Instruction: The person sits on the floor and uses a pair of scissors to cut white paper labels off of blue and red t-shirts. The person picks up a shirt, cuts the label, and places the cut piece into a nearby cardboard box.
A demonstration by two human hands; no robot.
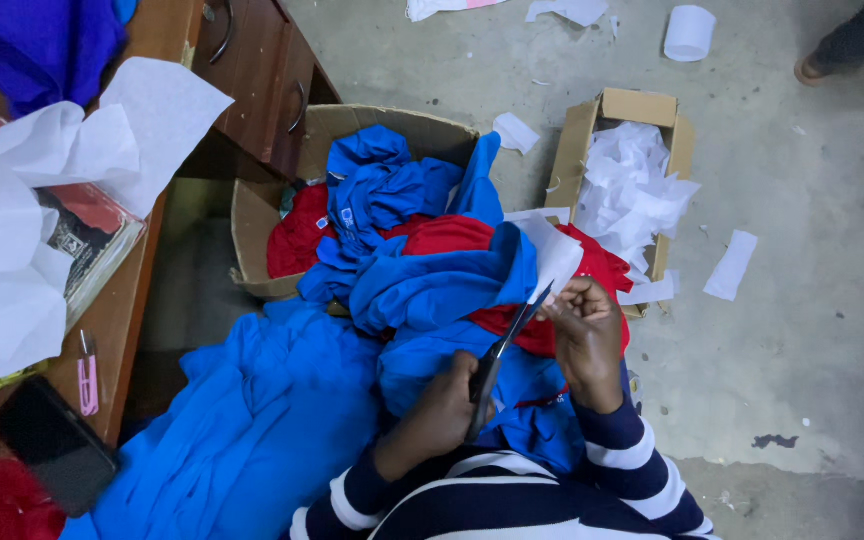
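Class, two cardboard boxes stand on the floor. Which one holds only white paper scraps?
The narrower box, farther from the desk; the wider box beside the desk holds blue and red garments instead.

- scissors (500,350): dark metal blades, looking dull, slight sheen at tip
- white piece (555,256) being cut: thin paper-like sheet, matt
- blue garments (432,285): soft knit cloth, matt, creasing
- red garments (297,240): same cloth, matt
- boxes (577,135): raw brown cardboard, rough
- desk (122,310): wood, w/ semi-gloss finish
- phone (52,445): glossy black
- floor (802,330): rough concrete, showing stains
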